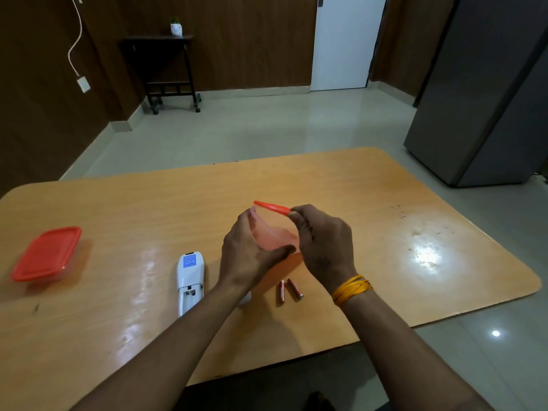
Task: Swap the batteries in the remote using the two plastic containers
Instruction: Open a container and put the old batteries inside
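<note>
My left hand (247, 256) grips a clear plastic container (271, 235) above the middle of the wooden table (385, 262). Its red lid (271, 207) is pinched at one edge by my right hand (321, 244) and tilts up off the rim. A white remote (190, 280) lies face down left of my left forearm, its battery bay uncovered and empty. Two copper-coloured batteries (289, 290) lie loose on the table between my wrists. A white piece (245, 298), mostly hidden by my left wrist, rests beside the remote. A second container with a red lid (47, 253) sits closed at the far left.
A grey cabinet or fridge (486, 93) stands right of the table. A small dark stand with a plant pot (166, 69) is against the back wall, near a white door (344, 43). Scratches and glare mark the table's right side.
</note>
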Tool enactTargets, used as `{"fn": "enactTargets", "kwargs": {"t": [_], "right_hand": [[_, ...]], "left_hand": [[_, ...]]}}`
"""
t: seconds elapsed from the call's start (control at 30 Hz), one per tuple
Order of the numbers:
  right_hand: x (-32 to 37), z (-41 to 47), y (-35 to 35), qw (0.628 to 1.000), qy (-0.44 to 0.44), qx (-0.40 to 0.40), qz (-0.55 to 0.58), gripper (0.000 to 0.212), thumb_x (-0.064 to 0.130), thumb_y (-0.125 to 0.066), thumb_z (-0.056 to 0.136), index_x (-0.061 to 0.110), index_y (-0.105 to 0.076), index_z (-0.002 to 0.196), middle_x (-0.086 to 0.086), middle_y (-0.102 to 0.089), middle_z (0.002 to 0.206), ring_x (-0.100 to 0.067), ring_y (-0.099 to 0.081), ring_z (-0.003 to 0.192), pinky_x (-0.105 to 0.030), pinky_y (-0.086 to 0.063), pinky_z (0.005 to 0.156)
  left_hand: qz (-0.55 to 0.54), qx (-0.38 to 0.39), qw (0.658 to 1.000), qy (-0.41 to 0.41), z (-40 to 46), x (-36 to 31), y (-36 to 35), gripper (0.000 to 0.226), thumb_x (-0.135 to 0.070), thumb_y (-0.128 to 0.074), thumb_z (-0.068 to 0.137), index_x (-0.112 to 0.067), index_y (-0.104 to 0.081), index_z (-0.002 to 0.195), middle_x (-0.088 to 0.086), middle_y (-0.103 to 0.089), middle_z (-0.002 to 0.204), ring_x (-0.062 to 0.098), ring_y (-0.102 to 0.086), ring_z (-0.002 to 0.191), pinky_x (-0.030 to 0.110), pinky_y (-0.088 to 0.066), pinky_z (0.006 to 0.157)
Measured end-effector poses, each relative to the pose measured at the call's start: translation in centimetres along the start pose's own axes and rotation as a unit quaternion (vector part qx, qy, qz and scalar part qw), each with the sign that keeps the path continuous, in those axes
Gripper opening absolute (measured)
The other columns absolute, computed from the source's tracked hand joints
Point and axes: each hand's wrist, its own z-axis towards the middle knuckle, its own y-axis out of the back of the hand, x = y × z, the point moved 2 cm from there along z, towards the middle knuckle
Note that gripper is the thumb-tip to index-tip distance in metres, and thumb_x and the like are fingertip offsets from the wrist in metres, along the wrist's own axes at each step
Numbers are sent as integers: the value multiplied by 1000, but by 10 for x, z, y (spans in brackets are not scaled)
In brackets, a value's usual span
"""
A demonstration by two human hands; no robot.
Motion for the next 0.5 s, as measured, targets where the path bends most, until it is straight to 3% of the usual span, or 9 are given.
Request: {"fn": "enactTargets", "kwargs": {"t": [0.07, 0.13, 0.2, 0.3, 0.4, 0.5], "right_hand": [[1, 1, 0, 1000, 9, 4, 0, 20, 28, -62, 103, 13, -75, 102, -4, -76, 80, -26, -69, 64, -25, -43, 55], [4, -5, -3, 999, 32, 24, 5, 24, 31, -62, 102, 12, -75, 106, -5, -79, 90, -24, -73, 73, -26, -51, 60], [5, -10, -5, 997, 57, 53, 13, 35, 37, -56, 103, 9, -73, 116, -8, -79, 104, -26, -75, 88, -35, -62, 71], [-6, -10, -5, 993, 79, 85, -1, 37, 32, -57, 101, 8, -69, 127, -11, -76, 120, -29, -73, 106, -42, -64, 84], [-18, -10, -7, 991, 80, 102, -27, 32, 23, -64, 100, 9, -68, 127, -12, -75, 120, -30, -74, 105, -44, -64, 83], [-23, -10, -11, 991, 89, 95, -39, 28, 23, -58, 102, 9, -69, 123, -11, -77, 113, -30, -75, 97, -44, -64, 77]], "left_hand": [[-1, 2, 1000, 4, -3, 3, 2, 126, -80, -76, 52, -23, -35, 156, 2, -54, 151, 25, -54, 134, 44, -55, 105], [-5, 6, 1000, 4, -2, 6, 4, 125, -81, -75, 53, -23, -36, 156, 2, -55, 151, 25, -56, 134, 45, -56, 104], [-10, 11, 1000, -3, 1, 7, 7, 118, -73, -83, 59, -23, -37, 155, 2, -56, 150, 26, -57, 133, 43, -56, 103], [-10, 18, 1000, -5, 8, 12, 10, 113, -64, -89, 61, -22, -39, 154, 1, -58, 148, 24, -58, 130, 31, -53, 97], [-6, 25, 1000, -8, 11, 17, 12, 119, -70, -87, 55, -22, -40, 153, 0, -59, 146, 24, -59, 128, 31, -54, 96], [-2, 27, 1000, -11, 14, 21, 15, 118, -68, -89, 54, -21, -42, 152, 0, -60, 144, 23, -59, 127, 29, -54, 94]]}}
